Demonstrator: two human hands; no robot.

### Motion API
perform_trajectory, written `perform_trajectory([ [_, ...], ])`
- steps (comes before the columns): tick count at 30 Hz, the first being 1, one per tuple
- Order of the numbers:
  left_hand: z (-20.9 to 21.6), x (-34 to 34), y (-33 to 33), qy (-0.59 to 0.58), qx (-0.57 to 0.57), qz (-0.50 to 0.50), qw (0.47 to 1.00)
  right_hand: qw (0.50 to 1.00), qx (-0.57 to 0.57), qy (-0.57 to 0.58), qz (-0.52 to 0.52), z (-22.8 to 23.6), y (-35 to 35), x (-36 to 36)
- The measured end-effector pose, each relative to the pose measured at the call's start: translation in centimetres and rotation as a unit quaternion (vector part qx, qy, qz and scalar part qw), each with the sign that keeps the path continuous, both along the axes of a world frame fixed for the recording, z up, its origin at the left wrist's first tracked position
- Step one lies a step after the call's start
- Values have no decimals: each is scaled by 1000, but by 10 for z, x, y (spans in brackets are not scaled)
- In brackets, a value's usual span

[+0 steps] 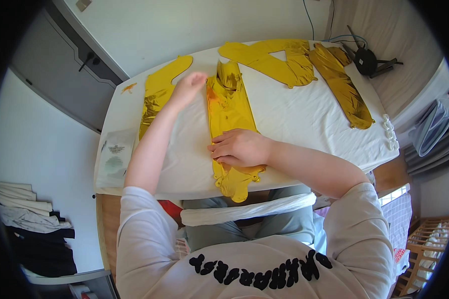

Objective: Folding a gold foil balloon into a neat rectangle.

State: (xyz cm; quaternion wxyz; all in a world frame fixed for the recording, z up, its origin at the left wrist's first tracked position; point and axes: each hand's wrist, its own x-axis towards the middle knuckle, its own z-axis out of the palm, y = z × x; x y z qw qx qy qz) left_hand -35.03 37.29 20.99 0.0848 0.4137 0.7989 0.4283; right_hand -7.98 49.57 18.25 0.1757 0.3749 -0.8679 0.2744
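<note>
A long gold foil balloon [232,109], flat and wrinkled, lies down the middle of the table with its near end hanging past the front edge. My right hand [242,147] rests on its lower part, fingers stretched across the foil. Beside the balloon's upper left edge is my left hand [191,85], raised, its fingers bunched and slightly blurred; whether they touch the foil is unclear. The balloon's far end is bent upward. Other flat gold balloons lie around it: a curved one [157,94] at left, partly behind my left arm, a looped one [269,60] at the back, and a long one [341,84] at right.
A white cloth covers the table [294,119]. A clear plastic package [115,154] lies at the left edge, near a small orange scrap [128,88]. A black device with antennas [366,61] stands at the back right corner. White clips or rings [389,130] line the right edge.
</note>
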Motion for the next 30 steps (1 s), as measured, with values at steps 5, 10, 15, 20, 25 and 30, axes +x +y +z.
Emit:
perform_trajectory([
  [5, -16, 65, -30, 151, -123, 8, 981, 1000, 11, -6, -17, -3, 5, 3],
  [10, -13, 73, -35, 233, -145, 6, 962, 1000, 14, -13, -20, -2, 4, 4],
  [15, -11, 60, -36, 244, -163, -49, 955, 1000, 6, -8, -18, -2, 2, 3],
  [20, -8, 51, -35, 345, -156, -85, 922, 1000, 6, -10, -20, 2, 2, 6],
  [25, -1, 46, -31, 381, -173, -90, 904, 1000, 8, 2, -21, 1, 2, 5],
  [30, 1, 43, -31, 409, -173, -88, 891, 1000, 4, 19, -19, 0, 3, 4],
])
